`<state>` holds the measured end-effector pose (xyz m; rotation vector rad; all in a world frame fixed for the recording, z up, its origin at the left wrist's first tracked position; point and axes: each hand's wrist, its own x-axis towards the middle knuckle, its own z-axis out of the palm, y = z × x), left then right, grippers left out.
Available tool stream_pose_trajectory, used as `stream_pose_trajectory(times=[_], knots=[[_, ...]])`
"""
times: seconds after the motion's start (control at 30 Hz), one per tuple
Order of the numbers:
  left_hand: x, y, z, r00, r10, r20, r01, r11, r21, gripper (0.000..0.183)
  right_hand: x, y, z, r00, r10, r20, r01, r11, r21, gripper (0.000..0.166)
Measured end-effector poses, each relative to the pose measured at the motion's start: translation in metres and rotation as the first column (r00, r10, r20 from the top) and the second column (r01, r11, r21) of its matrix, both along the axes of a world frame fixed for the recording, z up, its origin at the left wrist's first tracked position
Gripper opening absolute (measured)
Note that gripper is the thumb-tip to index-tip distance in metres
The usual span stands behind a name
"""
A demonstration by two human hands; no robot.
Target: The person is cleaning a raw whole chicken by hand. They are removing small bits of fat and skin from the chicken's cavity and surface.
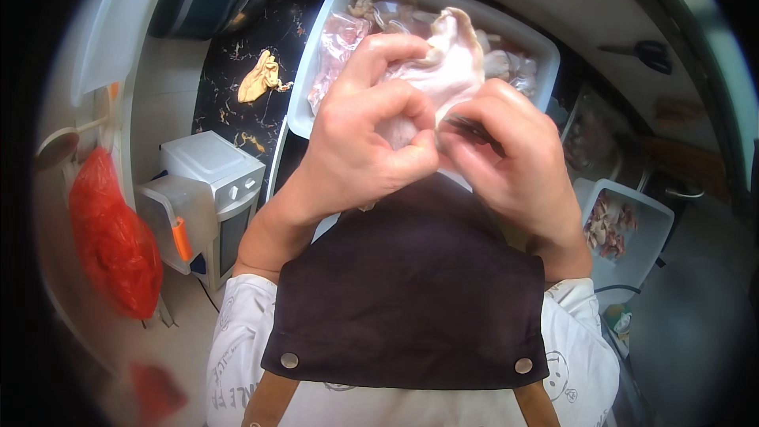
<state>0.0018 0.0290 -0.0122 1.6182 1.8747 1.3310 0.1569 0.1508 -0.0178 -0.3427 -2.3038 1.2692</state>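
Observation:
A pale piece of raw meat with skin (456, 53) is held up in front of me, over the near part of a white plastic tub (300, 108). My left hand (373, 124) grips it from the left, thumb and forefinger pinched at its lower edge. Close against those fingertips, my right hand (510, 142) pinches a small dark metal tool (467, 124). Fingers hide most of that tool, so its exact kind is unclear. Inside the tub, clear bags of raw meat (341, 41) and a chicken foot (363, 7) show around the held piece.
A yellowish cloth-like scrap (260, 77) lies on the black patterned counter (228, 65). At right, a second white tub (637, 249) holds raw pieces (608, 225). Dark-handled scissors (652, 57) are at upper right. A red plastic bag (115, 237) hangs left of a small white appliance (234, 190).

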Motion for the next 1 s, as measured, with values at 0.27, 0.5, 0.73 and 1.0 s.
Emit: stream_pose_trajectory(times=[0.27,0.5,0.73,1.0], knots=[[0.002,0.000,-0.001,1.000,-0.006,0.009,0.006,0.999,0.051,0.012,-0.004,-0.007,-0.006,0.999,-0.040,-0.031,0.041,0.999,0.014,0.019],[-0.003,-0.002,-0.001,0.997,-0.045,0.064,0.048,0.998,-0.035,0.014,-0.001,0.000,-0.004,0.999,0.037,0.026,-0.033,0.988,-0.151,0.019],[-0.003,-0.003,-0.003,0.983,-0.068,0.170,0.089,0.989,-0.119,0.012,0.001,0.003,-0.004,0.996,0.062,0.060,-0.046,0.973,-0.228,0.019],[-0.006,-0.002,-0.001,0.976,-0.097,0.194,0.127,0.981,-0.148,0.019,0.001,0.000,-0.007,0.999,0.025,0.032,-0.017,0.977,-0.212,0.015]])
